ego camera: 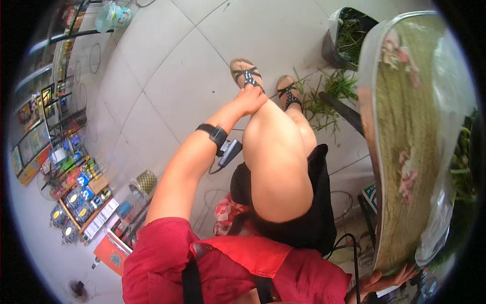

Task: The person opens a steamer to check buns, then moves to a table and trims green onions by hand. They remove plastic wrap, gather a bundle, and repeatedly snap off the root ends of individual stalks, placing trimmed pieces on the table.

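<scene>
My left hand (pixel 250 99) rests on my lower leg (pixel 271 114), just above a black sandal (pixel 248 75) with shiny studs. Its fingers are partly hidden from view, and no object shows in it. A black strap with a small cabled device (pixel 224 146) is around my left wrist. My right hand (pixel 391 280) lies at the near edge of a table (pixel 410 125), fingers apart and touching the rim. The tabletop has a wood-grain and pink flower pattern, with clear plastic sheeting (pixel 436 216) along its right side.
A lined bin (pixel 330 43) holds green plant cuttings. More green stalks (pixel 338 85) lie on the tiled floor beside a dark table leg (pixel 343 114). Shelves of packaged goods (pixel 78 201) and a plastic-lined basket (pixel 114 17) stand left. A black cable (pixel 356 250) hangs near my right arm.
</scene>
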The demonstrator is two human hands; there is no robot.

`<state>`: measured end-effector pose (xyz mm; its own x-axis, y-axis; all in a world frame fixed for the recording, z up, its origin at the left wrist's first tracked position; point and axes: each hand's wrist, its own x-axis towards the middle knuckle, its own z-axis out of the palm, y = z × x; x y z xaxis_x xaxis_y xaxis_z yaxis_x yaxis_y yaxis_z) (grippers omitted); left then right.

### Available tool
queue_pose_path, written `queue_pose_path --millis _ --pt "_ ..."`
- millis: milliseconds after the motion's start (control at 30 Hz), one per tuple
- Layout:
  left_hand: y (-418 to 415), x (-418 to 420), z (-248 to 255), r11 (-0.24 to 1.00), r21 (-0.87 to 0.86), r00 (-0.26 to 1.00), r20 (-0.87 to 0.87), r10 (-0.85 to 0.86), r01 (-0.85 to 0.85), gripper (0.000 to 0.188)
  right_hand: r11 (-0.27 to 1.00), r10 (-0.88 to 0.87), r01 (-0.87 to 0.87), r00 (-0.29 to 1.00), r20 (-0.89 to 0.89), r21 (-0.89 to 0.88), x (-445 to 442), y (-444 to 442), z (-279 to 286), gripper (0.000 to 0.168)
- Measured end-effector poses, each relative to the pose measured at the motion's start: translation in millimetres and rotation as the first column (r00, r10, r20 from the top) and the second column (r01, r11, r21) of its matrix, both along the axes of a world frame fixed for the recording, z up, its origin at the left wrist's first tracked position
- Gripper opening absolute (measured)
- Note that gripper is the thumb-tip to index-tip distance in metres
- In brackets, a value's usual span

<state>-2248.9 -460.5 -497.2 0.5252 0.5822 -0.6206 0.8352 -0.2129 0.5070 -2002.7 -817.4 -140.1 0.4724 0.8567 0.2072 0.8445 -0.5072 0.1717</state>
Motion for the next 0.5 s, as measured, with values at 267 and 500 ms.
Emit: queue_pose_path --millis 267,500 --pt "-30.9 -15.0 66.7 0.982 -0.139 0.933 0.319 0.165 -0.126 0.025 0.997 -0.077 0.076 0.995 -0.059 -0.014 -1.0 -31.9 13.6 0.066" --pt "-84.9 -28.3 167.5 0.904 -0.309 0.802 0.434 0.411 -0.296 0.038 0.970 0.027 0.020 0.982 -0.189 0.242 1.3 -31.6 18.6 0.059"
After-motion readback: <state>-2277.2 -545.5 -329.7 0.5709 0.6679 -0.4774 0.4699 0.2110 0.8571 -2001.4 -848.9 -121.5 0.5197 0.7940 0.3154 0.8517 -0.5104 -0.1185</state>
